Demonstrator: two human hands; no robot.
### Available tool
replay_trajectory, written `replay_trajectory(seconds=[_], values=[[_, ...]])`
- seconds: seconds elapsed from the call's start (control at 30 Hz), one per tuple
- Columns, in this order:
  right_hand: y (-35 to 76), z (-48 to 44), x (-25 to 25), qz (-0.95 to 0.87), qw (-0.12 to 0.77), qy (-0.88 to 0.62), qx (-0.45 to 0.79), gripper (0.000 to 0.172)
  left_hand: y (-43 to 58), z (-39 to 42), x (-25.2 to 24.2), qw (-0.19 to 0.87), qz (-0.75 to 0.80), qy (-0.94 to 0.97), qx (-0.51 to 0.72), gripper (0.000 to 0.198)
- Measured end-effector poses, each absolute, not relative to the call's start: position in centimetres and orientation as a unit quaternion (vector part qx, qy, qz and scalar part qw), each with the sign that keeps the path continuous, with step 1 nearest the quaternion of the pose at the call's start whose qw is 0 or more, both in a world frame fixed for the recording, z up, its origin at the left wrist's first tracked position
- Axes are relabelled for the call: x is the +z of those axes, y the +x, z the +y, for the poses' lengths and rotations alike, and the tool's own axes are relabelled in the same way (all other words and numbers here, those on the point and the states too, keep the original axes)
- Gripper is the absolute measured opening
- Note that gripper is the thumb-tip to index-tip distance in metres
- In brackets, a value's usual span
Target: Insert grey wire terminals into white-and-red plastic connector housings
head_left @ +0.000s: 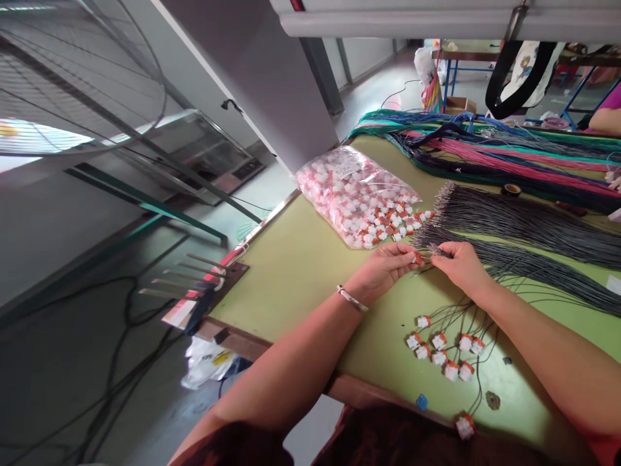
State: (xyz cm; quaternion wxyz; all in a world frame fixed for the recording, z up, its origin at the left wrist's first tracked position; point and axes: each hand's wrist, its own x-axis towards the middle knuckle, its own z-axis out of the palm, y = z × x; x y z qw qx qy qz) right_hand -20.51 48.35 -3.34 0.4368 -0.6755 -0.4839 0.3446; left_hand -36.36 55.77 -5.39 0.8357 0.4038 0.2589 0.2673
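My left hand pinches a small orange-and-white connector between thumb and fingertips. Close beside it, my right hand is closed on thin dark wires with metal terminals at their ends. The wire tips and the connector meet or nearly meet; whether one is inserted I cannot tell. Below my right hand, several white-and-orange connectors lie on the table with dark wires attached. Just beyond my hands, loose connectors spill from a clear plastic bag filled with more of them.
Bundles of dark wires lie to the right, a roll of tape behind them. Coloured wire bundles cover the far side. A pronged metal rack sits at the green table's left edge. Part of another person's arm shows far right.
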Motion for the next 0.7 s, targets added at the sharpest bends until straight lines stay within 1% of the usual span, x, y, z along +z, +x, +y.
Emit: replay_trajectory(seconds=[0.1,0.27,0.4,0.5,0.6,0.7], values=[[-20.5,48.3,-3.2,-0.484,0.431,-0.677,0.348,0.023,-36.4,55.8,-5.4,0.819,0.265,0.432,0.27,0.023],[-20.2,48.3,-3.0,-0.491,0.422,-0.661,0.381,0.024,-36.3,55.9,-5.9,0.744,0.286,0.525,0.301,0.024],[-19.9,48.4,-3.7,-0.479,0.42,-0.64,0.43,0.022,-36.2,55.8,-6.4,0.764,0.276,0.506,0.29,0.026],[-19.9,48.5,-4.4,-0.455,0.432,-0.625,0.465,0.02,-35.9,55.5,-6.6,0.753,0.26,0.525,0.3,0.024],[-20.0,48.5,-4.7,-0.456,0.437,-0.612,0.477,0.02,-35.6,55.2,-6.7,0.73,0.255,0.553,0.312,0.021],[-20.1,48.5,-4.4,-0.468,0.425,-0.619,0.466,0.02,-35.6,55.0,-6.7,0.735,0.259,0.542,0.315,0.02]])
